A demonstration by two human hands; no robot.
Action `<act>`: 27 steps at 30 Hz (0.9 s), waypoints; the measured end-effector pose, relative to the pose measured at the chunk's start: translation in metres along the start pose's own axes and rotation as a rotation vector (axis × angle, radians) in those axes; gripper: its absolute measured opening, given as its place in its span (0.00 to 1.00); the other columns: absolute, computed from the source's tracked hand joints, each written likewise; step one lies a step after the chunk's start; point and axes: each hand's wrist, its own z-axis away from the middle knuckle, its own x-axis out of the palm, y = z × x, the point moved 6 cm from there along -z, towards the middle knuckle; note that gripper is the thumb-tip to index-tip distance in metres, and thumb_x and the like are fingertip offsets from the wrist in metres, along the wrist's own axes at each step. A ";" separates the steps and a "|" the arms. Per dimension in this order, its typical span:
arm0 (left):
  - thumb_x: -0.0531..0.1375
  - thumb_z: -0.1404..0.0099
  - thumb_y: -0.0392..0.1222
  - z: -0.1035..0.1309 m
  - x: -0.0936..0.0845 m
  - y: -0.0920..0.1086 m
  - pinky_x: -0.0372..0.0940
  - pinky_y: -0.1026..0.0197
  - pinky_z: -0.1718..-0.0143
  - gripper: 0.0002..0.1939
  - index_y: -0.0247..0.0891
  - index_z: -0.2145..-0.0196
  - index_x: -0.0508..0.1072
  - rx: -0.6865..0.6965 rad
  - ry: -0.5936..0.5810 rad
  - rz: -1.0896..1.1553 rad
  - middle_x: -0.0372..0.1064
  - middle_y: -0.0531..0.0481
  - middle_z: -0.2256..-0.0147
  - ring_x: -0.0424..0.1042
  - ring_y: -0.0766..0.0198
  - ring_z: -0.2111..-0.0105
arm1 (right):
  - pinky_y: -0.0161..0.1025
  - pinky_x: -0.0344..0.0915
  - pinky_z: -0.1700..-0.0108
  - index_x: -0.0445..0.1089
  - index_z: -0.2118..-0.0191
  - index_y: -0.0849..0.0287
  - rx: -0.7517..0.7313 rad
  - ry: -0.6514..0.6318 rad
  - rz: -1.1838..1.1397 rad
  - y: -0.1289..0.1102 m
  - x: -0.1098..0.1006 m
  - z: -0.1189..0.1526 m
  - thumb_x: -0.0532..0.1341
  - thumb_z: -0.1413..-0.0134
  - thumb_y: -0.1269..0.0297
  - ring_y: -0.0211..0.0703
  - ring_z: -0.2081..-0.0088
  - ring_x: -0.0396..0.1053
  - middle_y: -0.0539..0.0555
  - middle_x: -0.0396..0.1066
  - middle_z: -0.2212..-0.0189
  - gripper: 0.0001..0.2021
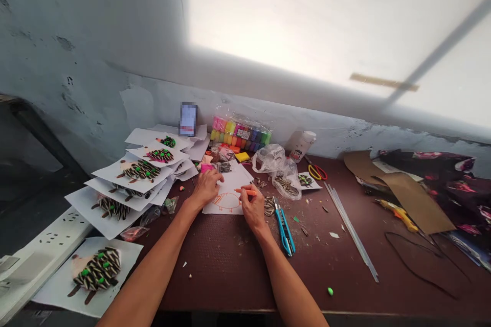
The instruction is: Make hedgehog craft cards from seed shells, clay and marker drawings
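My right hand [253,208] is closed around an orange marker [248,192], its tip over a sheet of white paper [229,182]. On that sheet is an orange outline of a hedgehog [225,201], a rounded body with short feet and some strokes on its left part. My left hand [207,187] rests on the sheet's left side, fingers loosely bent and apart, holding nothing that I can see. Just beyond it lies something bright pink [207,167]. Beside my right hand are loose striped sunflower seeds [269,206] and a blue utility knife [284,228].
Hedgehog pictures made with seeds [140,169] are stacked at left. At the back are a phone [187,119], a pack of colored clay [241,133] and a white bottle [303,146]. Scissors [317,171], glue sticks [351,231] and a yellow glue gun [399,214] lie right.
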 end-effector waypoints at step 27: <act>0.57 0.37 0.29 0.004 0.017 -0.010 0.67 0.56 0.51 0.15 0.39 0.62 0.83 0.032 -0.021 0.113 0.77 0.45 0.61 0.74 0.56 0.57 | 0.34 0.60 0.70 0.72 0.71 0.57 0.002 -0.052 0.080 0.004 0.010 0.006 0.56 0.41 0.56 0.38 0.76 0.65 0.50 0.73 0.76 0.14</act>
